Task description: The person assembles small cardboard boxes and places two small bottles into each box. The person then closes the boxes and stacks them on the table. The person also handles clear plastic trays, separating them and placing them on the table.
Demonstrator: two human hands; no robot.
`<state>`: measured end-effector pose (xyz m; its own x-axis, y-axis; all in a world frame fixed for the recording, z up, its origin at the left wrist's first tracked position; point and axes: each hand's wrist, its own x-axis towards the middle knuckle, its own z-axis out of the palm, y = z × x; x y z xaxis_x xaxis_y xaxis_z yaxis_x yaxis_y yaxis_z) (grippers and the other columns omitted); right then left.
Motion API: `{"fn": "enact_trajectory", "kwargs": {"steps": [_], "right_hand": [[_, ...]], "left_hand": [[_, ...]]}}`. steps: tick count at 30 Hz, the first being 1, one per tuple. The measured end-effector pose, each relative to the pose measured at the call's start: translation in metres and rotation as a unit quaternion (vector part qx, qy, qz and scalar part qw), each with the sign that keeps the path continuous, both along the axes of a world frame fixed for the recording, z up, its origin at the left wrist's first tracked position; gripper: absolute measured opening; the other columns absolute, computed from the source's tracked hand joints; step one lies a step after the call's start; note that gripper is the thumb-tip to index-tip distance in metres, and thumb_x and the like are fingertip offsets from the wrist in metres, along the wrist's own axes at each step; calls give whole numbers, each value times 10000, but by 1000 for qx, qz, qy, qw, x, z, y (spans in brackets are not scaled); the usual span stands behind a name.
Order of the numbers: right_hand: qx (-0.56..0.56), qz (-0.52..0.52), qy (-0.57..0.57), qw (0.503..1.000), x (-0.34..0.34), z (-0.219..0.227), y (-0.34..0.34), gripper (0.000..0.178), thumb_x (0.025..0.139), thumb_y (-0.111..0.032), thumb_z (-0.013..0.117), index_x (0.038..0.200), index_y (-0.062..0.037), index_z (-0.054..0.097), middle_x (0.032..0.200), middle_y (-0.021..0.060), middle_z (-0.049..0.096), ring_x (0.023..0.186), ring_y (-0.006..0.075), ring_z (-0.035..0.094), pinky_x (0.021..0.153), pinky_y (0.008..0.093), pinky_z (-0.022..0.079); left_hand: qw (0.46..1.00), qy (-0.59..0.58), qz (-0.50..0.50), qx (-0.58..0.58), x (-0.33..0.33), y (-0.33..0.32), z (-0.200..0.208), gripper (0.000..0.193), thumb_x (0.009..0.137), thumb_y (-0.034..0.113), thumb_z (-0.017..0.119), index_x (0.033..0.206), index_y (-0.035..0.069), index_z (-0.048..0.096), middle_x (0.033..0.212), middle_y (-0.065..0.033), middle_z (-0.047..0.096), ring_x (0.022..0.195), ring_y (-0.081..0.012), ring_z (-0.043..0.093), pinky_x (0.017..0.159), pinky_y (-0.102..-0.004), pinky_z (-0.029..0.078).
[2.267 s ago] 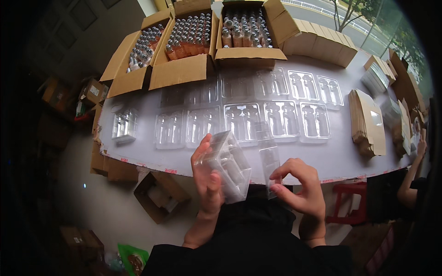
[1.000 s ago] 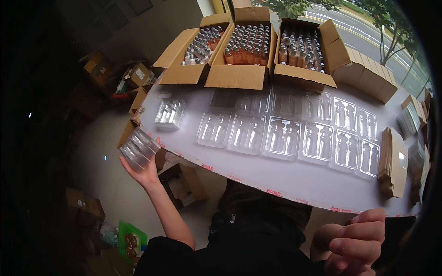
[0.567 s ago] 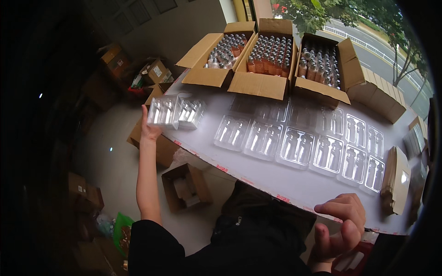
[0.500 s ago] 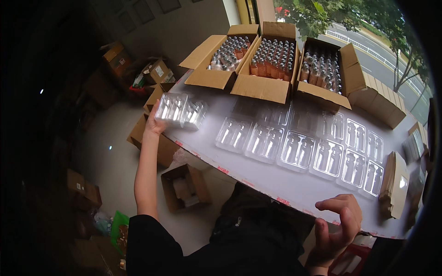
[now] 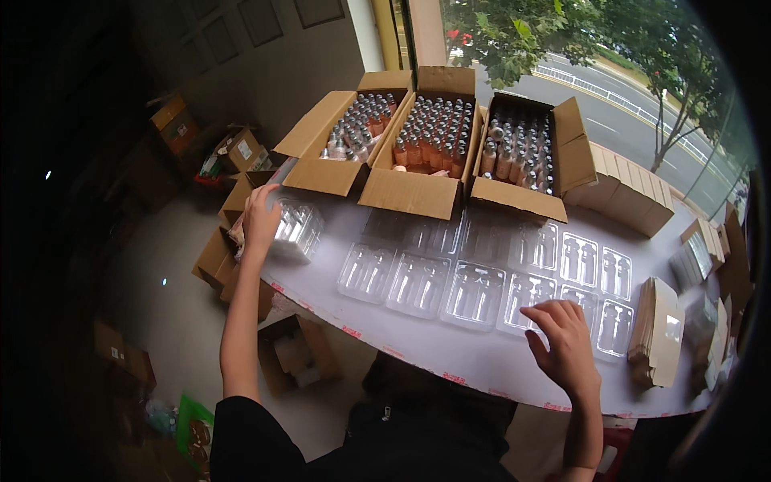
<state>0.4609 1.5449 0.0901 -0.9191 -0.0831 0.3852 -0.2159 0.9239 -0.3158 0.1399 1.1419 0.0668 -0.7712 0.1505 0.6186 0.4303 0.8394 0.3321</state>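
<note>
At the table's left end, a stack of clear plastic trays (image 5: 299, 233) rests on the tabletop. Beside its left side is my left hand (image 5: 261, 215), fingers curved and apart from the thumb; whether it still touches the stack is hard to tell. My right hand (image 5: 564, 344) hovers over the front right of the table with thumb and fingers apart, holding nothing. Just beyond it lie rows of clear blister trays (image 5: 474, 296), each with two bottle-shaped hollows. Its fingers partly cover one tray in the front row.
Three open cartons stand along the back: a left carton (image 5: 325, 175), a middle carton (image 5: 409, 193) and a right carton (image 5: 522, 198), full of silver-capped pink bottles. Folded cardboard pieces (image 5: 657, 333) stand at the right. White boxes (image 5: 622, 189) line the window side. An open carton (image 5: 299, 353) sits on the floor.
The tray stack has come down onto the table, and my left hand has shifted to its upper left side. My right hand has moved up over the table, its fingers spreading. The view has shifted.
</note>
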Motion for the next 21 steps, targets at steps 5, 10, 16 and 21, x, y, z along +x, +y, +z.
{"fn": "enact_trajectory", "kwargs": {"steps": [5, 10, 16, 21], "right_hand": [[142, -140, -78, 977, -37, -23, 59, 523, 761, -441, 640, 1212, -208, 516, 1269, 122, 417, 1265, 338, 280, 1021, 606, 163], [46, -141, -158, 976, -38, -35, 95, 643, 730, -562, 600, 1285, -266, 465, 1404, 143, 265, 1328, 370, 159, 1030, 626, 108], [75, -126, -137, 980, -33, -51, 90, 529, 778, -563, 542, 1229, -288, 519, 1338, 120, 371, 1296, 359, 232, 1006, 654, 123], [70, -130, -165, 975, -16, -47, 81, 524, 761, -513, 574, 1222, -267, 528, 1308, 94, 399, 1300, 354, 226, 1027, 629, 108]], "left_hand": [[921, -70, -363, -125, 95, 128, 2, 310, 801, 150, 589, 1098, 72, 553, 1151, -112, 533, 1125, -289, 466, 967, -388, 355], [874, -149, -394, -243, 92, 185, -20, 497, 821, 376, 575, 1278, 222, 454, 1353, -107, 380, 1278, -341, 281, 1033, -452, 272], [857, -140, -437, -234, 82, 202, -42, 510, 832, 457, 522, 1291, 249, 441, 1333, -60, 425, 1311, -318, 242, 1034, -566, 197], [853, -144, -412, -287, 104, 195, -35, 534, 801, 431, 561, 1287, 240, 447, 1317, -30, 440, 1302, -306, 262, 1027, -586, 163]]}}
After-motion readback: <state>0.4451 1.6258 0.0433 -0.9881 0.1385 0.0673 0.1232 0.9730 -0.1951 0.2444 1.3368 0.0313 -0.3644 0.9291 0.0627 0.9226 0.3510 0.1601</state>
